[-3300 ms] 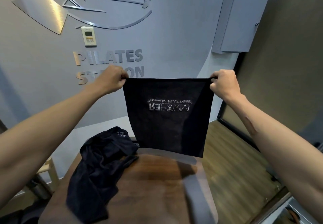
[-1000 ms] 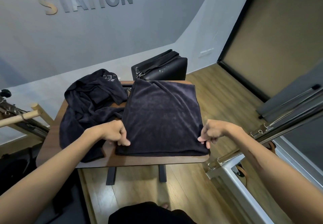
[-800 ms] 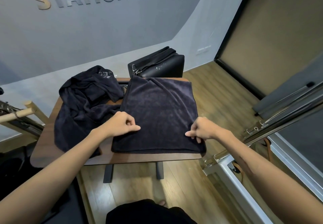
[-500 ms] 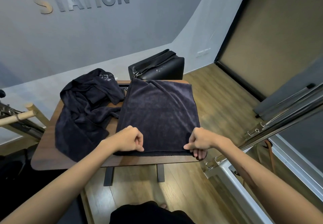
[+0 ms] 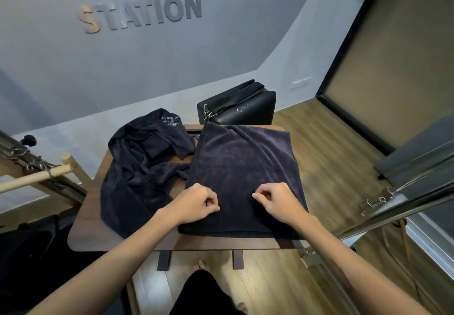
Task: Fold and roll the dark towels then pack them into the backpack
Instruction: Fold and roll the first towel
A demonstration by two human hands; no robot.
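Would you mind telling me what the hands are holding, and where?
Both hands, left and right, pinch the flat folded dark towel on its top surface, near its front edge.

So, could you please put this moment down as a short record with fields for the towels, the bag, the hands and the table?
folded towel: folded towel lies flat on the table's right part
loose towels: crumpled dark towels heaped at the table's left
bag: black bag behind the table's far edge, closed as far as shows
left hand: left hand on the folded towel, fingers curled
right hand: right hand on the same towel, fingers curled
table: wooden table
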